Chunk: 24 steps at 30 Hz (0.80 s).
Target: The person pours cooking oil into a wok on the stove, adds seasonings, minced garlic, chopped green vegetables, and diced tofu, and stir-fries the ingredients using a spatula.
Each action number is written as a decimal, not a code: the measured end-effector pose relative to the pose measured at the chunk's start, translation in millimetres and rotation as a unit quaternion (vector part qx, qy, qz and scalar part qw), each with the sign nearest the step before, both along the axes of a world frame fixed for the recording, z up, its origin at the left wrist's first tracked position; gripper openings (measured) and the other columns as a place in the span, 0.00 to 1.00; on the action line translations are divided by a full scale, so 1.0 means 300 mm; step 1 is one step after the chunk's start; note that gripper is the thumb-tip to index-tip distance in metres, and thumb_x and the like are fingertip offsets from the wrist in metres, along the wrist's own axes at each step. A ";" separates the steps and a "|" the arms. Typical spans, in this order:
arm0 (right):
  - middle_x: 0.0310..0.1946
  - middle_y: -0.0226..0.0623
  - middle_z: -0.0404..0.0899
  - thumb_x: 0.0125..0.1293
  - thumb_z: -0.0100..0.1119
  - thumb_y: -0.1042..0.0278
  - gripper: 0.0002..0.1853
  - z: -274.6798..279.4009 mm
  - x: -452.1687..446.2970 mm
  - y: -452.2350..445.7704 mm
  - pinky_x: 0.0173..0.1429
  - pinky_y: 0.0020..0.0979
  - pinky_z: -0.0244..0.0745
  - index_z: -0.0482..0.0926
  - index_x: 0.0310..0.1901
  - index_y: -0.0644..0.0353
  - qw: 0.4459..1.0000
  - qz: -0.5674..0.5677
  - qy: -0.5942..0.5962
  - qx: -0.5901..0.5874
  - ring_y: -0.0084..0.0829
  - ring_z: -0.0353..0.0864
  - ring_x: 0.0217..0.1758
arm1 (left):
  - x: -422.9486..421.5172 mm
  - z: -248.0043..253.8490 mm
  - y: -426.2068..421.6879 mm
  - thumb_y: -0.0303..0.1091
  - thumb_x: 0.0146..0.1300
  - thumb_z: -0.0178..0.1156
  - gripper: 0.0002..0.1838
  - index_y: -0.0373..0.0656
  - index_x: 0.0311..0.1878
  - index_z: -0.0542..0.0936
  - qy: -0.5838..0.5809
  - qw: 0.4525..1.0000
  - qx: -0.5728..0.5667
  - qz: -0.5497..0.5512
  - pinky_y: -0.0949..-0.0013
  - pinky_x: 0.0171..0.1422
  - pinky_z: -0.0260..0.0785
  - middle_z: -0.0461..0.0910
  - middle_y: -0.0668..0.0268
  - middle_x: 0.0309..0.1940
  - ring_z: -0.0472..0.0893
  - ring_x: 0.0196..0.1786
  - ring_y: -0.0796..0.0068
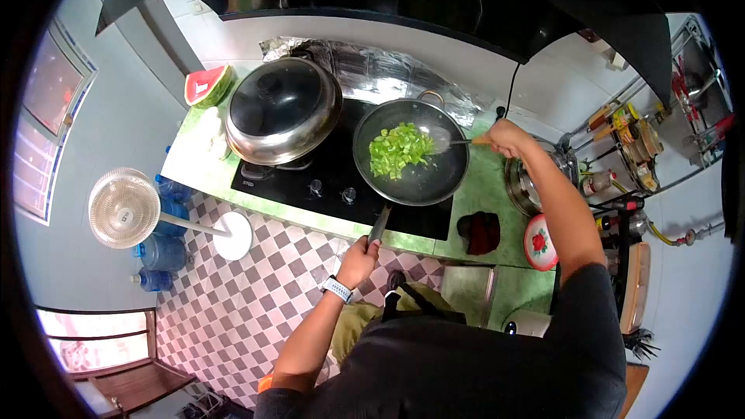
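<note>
Chopped green vegetable pieces [402,150] lie in a dark wok [411,186] on the right side of the black stove. My left hand [358,261], with a watch on its wrist, is closed round the wok's handle [380,225] at the stove's front edge. In my right hand [506,138] is the wooden handle of a spatula [440,140]. The spatula's metal blade rests inside the wok, touching the right edge of the green pieces.
A large lidded pot [283,109] occupies the stove's left side. Beyond it lies a cut watermelon [209,86]. A dark red cloth [479,233], a floral lid [540,242] and a metal pot [521,186] are at the right. A fan [124,208] stands left.
</note>
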State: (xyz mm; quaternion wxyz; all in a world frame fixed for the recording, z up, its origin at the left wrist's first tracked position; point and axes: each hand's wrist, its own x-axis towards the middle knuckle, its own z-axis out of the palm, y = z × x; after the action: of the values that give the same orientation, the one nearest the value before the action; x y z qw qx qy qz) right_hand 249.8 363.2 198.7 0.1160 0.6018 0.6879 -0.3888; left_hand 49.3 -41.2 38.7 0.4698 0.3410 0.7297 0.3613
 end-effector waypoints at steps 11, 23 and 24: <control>0.42 0.41 0.86 0.65 0.59 0.66 0.17 -0.125 -0.155 -0.254 0.47 0.40 0.80 0.83 0.55 0.48 0.899 0.294 0.088 0.312 0.39 0.87 0.37 | -0.026 0.092 0.020 0.46 0.76 0.49 0.20 0.36 0.51 0.77 -0.006 1.000 -0.005 0.012 0.74 0.28 0.62 0.74 0.70 0.26 0.68 0.23 0.82; 0.26 0.38 0.78 0.62 0.56 0.72 0.24 0.218 0.101 -0.765 0.27 0.39 0.77 0.76 0.61 0.44 0.812 0.344 -0.126 0.454 0.39 0.83 0.28 | 0.003 0.036 0.016 0.44 0.75 0.51 0.18 0.35 0.44 0.77 -0.064 0.997 0.011 0.040 0.65 0.33 0.68 0.79 0.63 0.24 0.77 0.27 0.71; 0.26 0.38 0.78 0.61 0.56 0.72 0.24 0.179 0.094 -0.778 0.28 0.39 0.77 0.76 0.60 0.44 0.802 0.369 -0.102 0.459 0.39 0.83 0.27 | 0.011 0.031 0.015 0.44 0.75 0.51 0.18 0.35 0.43 0.77 -0.058 0.997 0.020 0.043 0.64 0.34 0.68 0.78 0.63 0.24 0.77 0.27 0.70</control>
State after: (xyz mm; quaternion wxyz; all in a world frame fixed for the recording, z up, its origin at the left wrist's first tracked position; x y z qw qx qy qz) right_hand 278.0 129.8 252.5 0.0305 0.3218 0.9401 0.1079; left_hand 52.5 -36.6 48.1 0.4883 0.2973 0.7080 0.4146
